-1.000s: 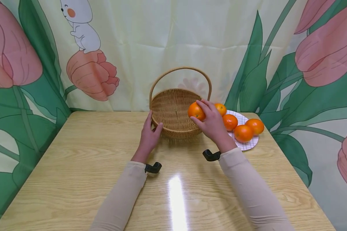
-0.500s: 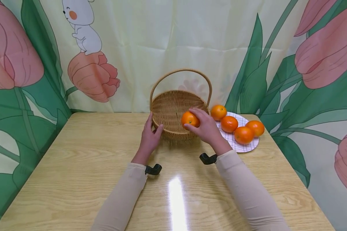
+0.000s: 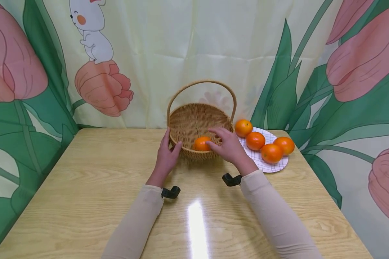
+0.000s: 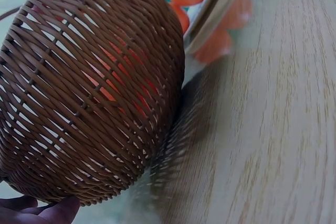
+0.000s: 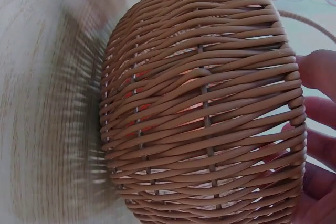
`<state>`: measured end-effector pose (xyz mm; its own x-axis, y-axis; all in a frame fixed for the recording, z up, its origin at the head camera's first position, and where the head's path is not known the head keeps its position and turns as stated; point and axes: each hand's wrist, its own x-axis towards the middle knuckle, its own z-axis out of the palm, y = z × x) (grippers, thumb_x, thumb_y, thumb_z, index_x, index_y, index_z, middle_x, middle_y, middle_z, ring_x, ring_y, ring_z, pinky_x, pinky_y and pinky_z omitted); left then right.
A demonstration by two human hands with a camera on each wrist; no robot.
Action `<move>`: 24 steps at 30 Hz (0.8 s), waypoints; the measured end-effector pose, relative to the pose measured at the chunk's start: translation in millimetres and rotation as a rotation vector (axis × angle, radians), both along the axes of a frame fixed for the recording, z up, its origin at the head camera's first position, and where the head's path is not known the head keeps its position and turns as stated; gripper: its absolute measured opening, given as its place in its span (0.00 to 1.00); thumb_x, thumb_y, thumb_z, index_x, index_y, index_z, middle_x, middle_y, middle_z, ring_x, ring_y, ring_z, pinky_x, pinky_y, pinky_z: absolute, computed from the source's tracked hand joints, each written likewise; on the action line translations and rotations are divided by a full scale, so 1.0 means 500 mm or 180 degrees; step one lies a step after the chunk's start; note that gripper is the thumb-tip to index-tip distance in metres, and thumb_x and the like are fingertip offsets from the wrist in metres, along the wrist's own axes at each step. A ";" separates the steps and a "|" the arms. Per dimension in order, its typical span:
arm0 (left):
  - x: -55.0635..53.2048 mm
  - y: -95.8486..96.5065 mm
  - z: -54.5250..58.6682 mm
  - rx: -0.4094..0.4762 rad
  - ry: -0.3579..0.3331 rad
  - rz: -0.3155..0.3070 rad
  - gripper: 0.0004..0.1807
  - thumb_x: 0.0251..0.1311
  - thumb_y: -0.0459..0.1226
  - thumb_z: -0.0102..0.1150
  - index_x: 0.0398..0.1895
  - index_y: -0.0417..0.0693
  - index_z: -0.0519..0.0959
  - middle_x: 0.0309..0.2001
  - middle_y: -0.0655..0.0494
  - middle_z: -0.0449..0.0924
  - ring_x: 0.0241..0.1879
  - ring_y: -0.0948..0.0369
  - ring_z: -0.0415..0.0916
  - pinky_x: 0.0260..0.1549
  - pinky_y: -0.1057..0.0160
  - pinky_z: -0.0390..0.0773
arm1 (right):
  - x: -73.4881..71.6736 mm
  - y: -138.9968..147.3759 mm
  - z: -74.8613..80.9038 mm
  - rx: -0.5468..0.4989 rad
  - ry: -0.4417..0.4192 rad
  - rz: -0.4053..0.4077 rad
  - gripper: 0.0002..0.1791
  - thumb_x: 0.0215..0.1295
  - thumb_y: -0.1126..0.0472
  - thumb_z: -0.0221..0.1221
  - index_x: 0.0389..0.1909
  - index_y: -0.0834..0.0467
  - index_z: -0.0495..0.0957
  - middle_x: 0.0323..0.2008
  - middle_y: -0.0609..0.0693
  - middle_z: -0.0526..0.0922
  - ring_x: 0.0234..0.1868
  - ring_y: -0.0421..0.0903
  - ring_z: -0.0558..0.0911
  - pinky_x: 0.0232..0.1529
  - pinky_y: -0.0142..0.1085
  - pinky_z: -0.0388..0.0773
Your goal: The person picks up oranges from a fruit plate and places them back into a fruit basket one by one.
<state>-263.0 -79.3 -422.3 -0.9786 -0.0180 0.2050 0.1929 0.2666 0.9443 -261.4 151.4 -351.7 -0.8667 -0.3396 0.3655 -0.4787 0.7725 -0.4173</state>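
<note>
- Because the basket (image 3: 196, 117) might tip, the left hand (image 3: 168, 153) seemingly braces its eight-o'clock rim, fingers nearly straight.
- At four o'clock, the right hand (image 3: 230, 146) parts its fingers, gripping nothing; the orange (image 3: 201, 143) rests inside at six.

I see one orange (image 3: 201, 143) in the basket (image 3: 188, 122); right of the basket (near it), a plate (image 3: 268, 136) with four more oranges (image 3: 272, 153).

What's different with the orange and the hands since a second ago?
One orange moved left and down into the basket, and the right grip let it go. The left grip stayed against the basket; the other four oranges and plate stayed put.
</note>
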 end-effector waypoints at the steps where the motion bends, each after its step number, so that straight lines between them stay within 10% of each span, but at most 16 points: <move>1: 0.001 0.000 0.000 -0.0009 0.0004 0.0002 0.39 0.61 0.51 0.49 0.71 0.67 0.42 0.71 0.56 0.43 0.68 0.53 0.52 0.58 0.53 0.68 | 0.001 0.001 0.000 -0.0001 -0.0004 0.0005 0.26 0.58 0.48 0.59 0.57 0.49 0.71 0.54 0.50 0.75 0.45 0.50 0.79 0.43 0.42 0.80; 24: 0.001 0.002 -0.005 -0.0037 0.0004 0.0022 0.39 0.61 0.54 0.48 0.71 0.67 0.41 0.71 0.56 0.44 0.68 0.54 0.53 0.59 0.53 0.67 | 0.005 0.058 -0.027 -0.0226 0.0592 -0.0222 0.17 0.58 0.53 0.59 0.48 0.52 0.78 0.47 0.49 0.80 0.46 0.47 0.78 0.46 0.42 0.76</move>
